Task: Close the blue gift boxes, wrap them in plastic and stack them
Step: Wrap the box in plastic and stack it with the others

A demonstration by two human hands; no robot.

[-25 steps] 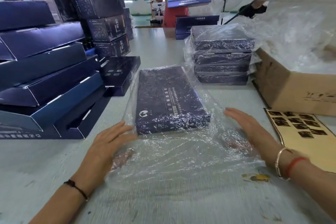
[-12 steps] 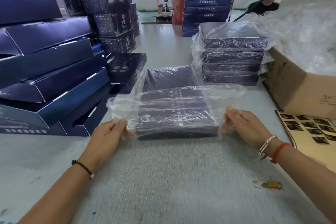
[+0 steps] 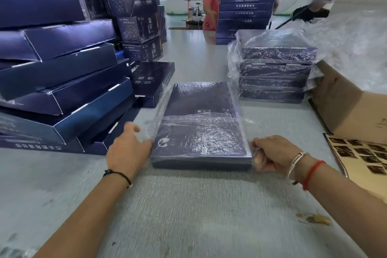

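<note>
- Scanning from the left: tall leaning pile of unwrapped blue boxes [image 3: 60, 81] on the bench [image 3: 188, 211], its near end close beside the left hand. Judgement: a nudge while working the wrap could shift that pile; it already sits crooked.
- Left hand [image 3: 127, 151] lies against the near-left corner of the gift box [image 3: 201, 132], fingers curled onto the plastic film [image 3: 201, 125] there. Looks like it's holding film to the box side; motion blur on the fingertips, so exact grip is hard to call.
- Gift box lies flat at bench centre, lid closed, film folded over the near half of the top. Far half also looks covered, but glare makes that hard to confirm.
- Risk: loose film flaring at the left edge could bunch or slip if tension differs side to side, giving a baggy wrap.
- Right hand [image 3: 272, 154] pinches film at the near-right corner, fingers curled under; fingertips are hidden behind film and the box edge.
- Wrapped stack [image 3: 274, 69] sits behind on the right, well apart from the box in hand. Four layers visible; loose film tails hang off it and could snag the next box set on top.
- Cardboard carton [image 3: 343, 107] at right is cut off by the frame; the clear plastic heaped on it is too washed out to read.
</note>
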